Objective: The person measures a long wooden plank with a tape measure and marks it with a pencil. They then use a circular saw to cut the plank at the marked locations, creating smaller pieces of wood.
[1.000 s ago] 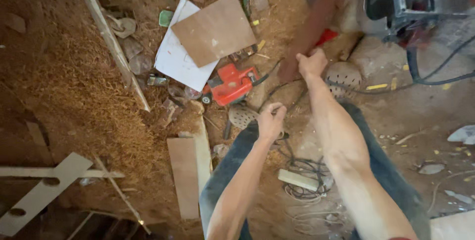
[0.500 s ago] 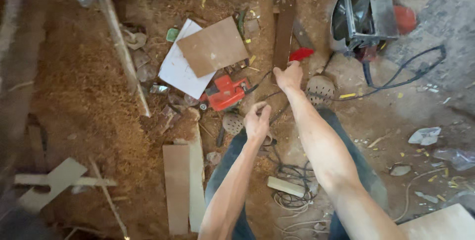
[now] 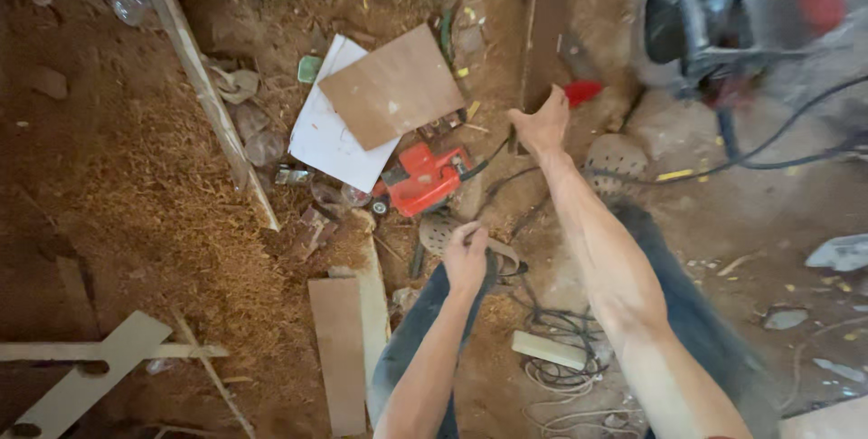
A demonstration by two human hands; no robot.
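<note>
Two hands at frame centre. Right hand (image 3: pixel 541 122), fingers closed, grips the lower end of a long dark wooden plank (image 3: pixel 547 28) running to the top edge. Left hand (image 3: pixel 467 258), fist-like over the knee, seems to pinch a thin strip; unclear. Brown square board (image 3: pixel 393 86) overlaps a white sheet (image 3: pixel 330 136), upper centre; red power tool (image 3: pixel 423 177) below. Since half a second ago, the view has shifted lower.

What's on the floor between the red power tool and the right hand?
In the head view, a dark cord runs from the red power tool toward the right hand, over sawdust-covered floor.
</note>
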